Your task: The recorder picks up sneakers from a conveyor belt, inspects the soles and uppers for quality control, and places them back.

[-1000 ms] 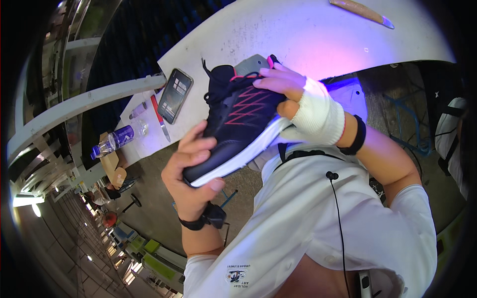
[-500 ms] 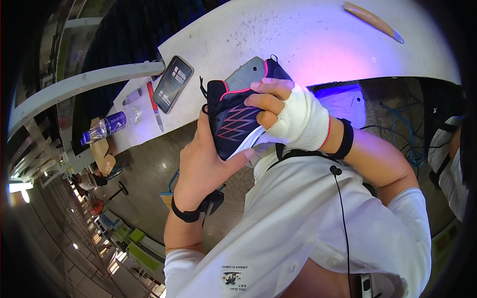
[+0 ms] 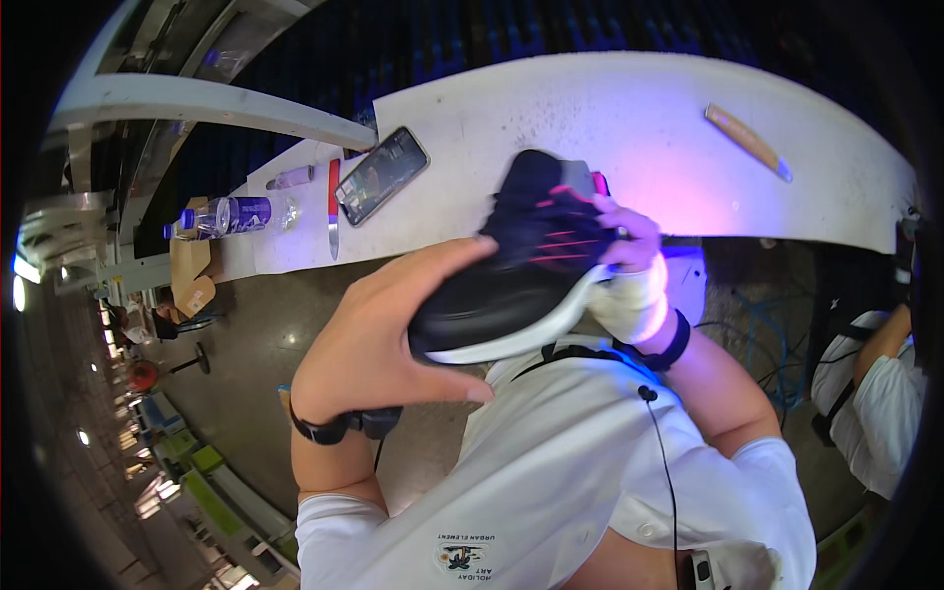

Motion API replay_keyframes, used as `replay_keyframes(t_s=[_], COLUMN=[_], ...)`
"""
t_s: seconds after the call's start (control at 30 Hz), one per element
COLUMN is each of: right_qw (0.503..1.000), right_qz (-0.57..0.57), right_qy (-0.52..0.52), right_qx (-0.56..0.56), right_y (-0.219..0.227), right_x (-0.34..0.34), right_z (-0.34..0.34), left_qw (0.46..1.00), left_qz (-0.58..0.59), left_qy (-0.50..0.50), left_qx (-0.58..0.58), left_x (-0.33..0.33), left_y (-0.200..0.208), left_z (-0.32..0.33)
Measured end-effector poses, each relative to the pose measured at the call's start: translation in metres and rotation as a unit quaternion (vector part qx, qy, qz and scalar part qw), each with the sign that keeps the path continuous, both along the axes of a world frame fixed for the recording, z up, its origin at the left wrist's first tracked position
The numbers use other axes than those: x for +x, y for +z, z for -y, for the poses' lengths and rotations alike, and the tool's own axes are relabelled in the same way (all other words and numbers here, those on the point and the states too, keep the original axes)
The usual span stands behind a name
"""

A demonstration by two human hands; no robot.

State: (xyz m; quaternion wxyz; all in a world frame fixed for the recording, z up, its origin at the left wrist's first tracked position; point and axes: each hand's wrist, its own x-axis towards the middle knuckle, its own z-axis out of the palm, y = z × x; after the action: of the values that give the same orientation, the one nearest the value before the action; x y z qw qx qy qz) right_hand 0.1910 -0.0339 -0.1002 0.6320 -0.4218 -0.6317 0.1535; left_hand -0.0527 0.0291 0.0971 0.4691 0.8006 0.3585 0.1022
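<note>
A black sneaker [image 3: 492, 303] with pink-red line trim and a white sole is held up in front of my torso, its toe pointing to the lower left. My bare left hand [image 3: 369, 329] wraps the toe end, with fingers along the upper and the thumb near the white sole. In a white fingerless glove, my right hand [image 3: 634, 280] grips the shoe's side near the collar. Part of the sole and the right palm are hidden.
On the white table [image 3: 551, 98] lie a phone [image 3: 383, 175], a red-handled knife [image 3: 334, 197] and a tan-handled blade [image 3: 747, 141]. A plastic bottle [image 3: 241, 214] lies at the left, by a cardboard piece [image 3: 192, 261]. Another person [image 3: 870, 393] is at the right edge.
The sneaker has turned from its collar facing away to lying more sidelong, toe toward the lower left. My left hand has opened wider around the toe, while my right hand stays by the collar.
</note>
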Motion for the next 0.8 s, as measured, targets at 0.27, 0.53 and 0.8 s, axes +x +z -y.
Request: replay_keyframes(t_s=[0.27,0.53,0.8], right_qw=[0.995,0.993,0.987], right_qz=[0.021,0.032,-0.052], right_qy=[0.097,0.086,0.063], right_qx=[0.005,-0.072,-0.139], right_y=[0.117,0.127,0.136], right_x=[0.104,0.1,0.114], right_z=[0.036,0.04,0.038], left_qw=[0.949,0.946,0.899], left_qz=[0.212,0.268,0.373], left_qy=[-0.035,0.092,0.083], left_qx=[0.23,0.159,0.215], left_x=[0.1,0.111,0.149], left_y=[-0.109,-0.134,-0.113], left_z=[0.045,0.046,0.054])
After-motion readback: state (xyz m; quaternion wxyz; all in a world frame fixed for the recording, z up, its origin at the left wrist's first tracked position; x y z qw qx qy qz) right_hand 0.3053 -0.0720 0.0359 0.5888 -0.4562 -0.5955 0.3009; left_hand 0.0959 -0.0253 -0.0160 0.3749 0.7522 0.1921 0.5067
